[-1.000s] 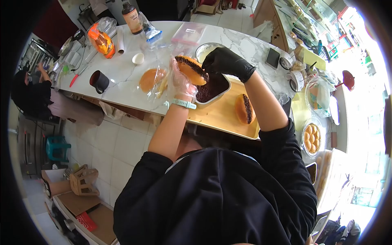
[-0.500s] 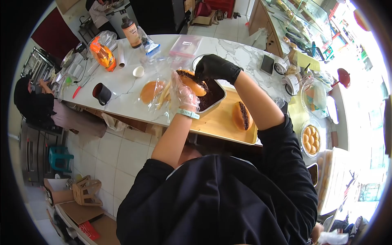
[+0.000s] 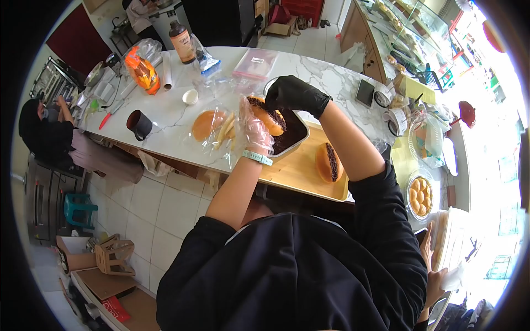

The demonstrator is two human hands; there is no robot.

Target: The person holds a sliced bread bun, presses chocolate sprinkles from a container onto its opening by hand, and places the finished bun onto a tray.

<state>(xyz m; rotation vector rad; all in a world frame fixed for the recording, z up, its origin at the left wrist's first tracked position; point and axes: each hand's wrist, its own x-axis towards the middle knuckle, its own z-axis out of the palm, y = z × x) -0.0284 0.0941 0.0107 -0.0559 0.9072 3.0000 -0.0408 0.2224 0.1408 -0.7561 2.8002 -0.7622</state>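
My left hand, in a clear plastic glove, is closed around a split bun with dark chocolate sprinkles along its opening. Above it, my right hand wears a black glove; its bunched fingertips touch the sprinkles at the bun's upper end. Under both hands is a metal pan holding more chocolate sprinkles. A second filled bun lies on the yellow wooden tray. Left of my hands, a plain bun rests among clear plastic wrapping.
A black cup, a small white cup, a red-handled knife and a brown bottle stand or lie leftward. At right are a phone and a round bun container. Another person's hands appear lower right.
Both hands remain at the bun, with the right fingers slightly shifted against it. Another person's hands have come into view at the lower right. The whole view has tilted slightly.
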